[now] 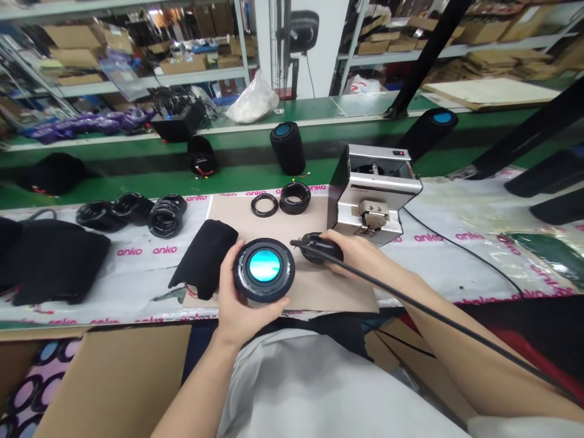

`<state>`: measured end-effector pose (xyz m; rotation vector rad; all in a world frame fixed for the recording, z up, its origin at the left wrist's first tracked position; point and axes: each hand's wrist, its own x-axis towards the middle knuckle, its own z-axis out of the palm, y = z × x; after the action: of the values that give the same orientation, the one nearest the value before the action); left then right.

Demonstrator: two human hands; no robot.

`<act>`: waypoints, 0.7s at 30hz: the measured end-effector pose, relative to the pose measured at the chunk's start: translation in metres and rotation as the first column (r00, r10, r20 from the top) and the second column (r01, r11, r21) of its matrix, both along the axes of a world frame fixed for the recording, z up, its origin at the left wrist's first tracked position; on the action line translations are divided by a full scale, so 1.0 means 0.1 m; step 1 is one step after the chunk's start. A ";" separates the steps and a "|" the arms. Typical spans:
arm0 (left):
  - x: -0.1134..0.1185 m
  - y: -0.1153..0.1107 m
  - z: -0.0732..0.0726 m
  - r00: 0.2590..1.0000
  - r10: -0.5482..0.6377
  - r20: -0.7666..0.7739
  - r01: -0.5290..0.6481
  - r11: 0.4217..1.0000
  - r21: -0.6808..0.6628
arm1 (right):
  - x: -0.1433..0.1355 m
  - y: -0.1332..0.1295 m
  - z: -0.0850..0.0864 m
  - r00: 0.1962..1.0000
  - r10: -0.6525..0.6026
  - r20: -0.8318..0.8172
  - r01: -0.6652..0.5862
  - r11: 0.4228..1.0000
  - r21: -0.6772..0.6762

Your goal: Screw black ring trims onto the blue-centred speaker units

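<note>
My left hand (239,310) is wrapped round a black cylindrical speaker (264,266), whose shiny blue round end faces up at me. In my right hand (353,252) is a black corded electric screwdriver (322,248), seen from above; its tip is hidden. The cord (410,298) runs across my right forearm to the lower right. Beside my left hand lies a black fabric sleeve (207,255) with red wire ends showing. Just beyond the screwdriver stands a silver screw feeder (376,194). A flat black ring (264,205) and a thicker black ring (295,198) lie behind the speaker.
Several black ring parts (166,216) and a pile of black fabric (64,261) lie to the left. Another speaker (287,148) stands at the back on the green bench. Black slanted posts (524,134) rise at right. An open cardboard box (118,377) sits below left.
</note>
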<state>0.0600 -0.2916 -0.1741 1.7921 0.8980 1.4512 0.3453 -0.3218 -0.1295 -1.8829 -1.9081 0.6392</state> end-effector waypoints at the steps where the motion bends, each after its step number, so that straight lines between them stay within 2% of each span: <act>1: -0.01 0.04 0.00 0.999 -0.041 -0.010 0.041 0.999 0.025 | 0.00 -0.03 0.07 0.999 -0.032 -0.016 0.033 0.999 0.023; 4: -0.01 0.20 -0.01 0.979 -0.194 -0.063 0.200 0.975 0.100 | -0.06 -0.15 0.39 0.966 -0.136 -0.219 0.169 0.976 0.139; 6: 0.02 0.30 -0.02 0.954 -0.288 -0.085 0.296 0.949 0.107 | -0.15 -0.24 0.63 0.895 -0.115 -0.430 0.225 0.950 0.215; 8: 0.07 0.37 -0.03 0.925 -0.374 -0.065 0.378 0.923 0.068 | -0.28 -0.29 0.82 0.858 -0.009 -0.514 0.182 0.940 0.288; 10: 0.10 0.40 -0.05 0.904 -0.425 -0.038 0.427 0.904 0.028 | -0.41 -0.29 0.95 0.894 0.102 -0.437 0.041 0.951 0.305; 12: 0.09 0.38 -0.07 0.900 -0.435 -0.016 0.434 0.900 -0.034 | -0.51 -0.26 1.01 0.923 0.179 -0.341 -0.102 0.968 0.231; 14: 0.07 0.35 -0.09 0.908 -0.419 -0.002 0.417 0.905 -0.091 | -0.55 -0.20 1.04 0.925 0.208 -0.319 -0.167 0.974 0.153; 16: 0.03 0.34 -0.10 0.918 -0.396 0.004 0.395 0.915 -0.081 | -0.52 -0.14 1.05 0.915 0.183 -0.360 -0.122 0.975 0.185; 18: -0.01 0.35 -0.10 0.924 -0.383 -0.012 0.383 0.924 -0.010 | -0.44 -0.05 1.05 0.892 0.155 -0.425 -0.055 0.970 0.238; 19: -0.03 0.36 -0.09 0.922 -0.387 -0.021 0.388 0.922 0.016 | -0.41 0.01 1.04 0.878 0.162 -0.450 -0.059 0.971 0.233; 21: -0.05 0.40 -0.07 0.912 -0.409 -0.031 0.410 0.912 0.030 | -0.36 0.12 1.01 0.846 0.211 -0.490 -0.146 0.975 0.167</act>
<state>0.0549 -0.2518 -0.1816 1.8885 0.4662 1.1813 0.3092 -0.3100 -0.0287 -1.2959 -1.7294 0.9430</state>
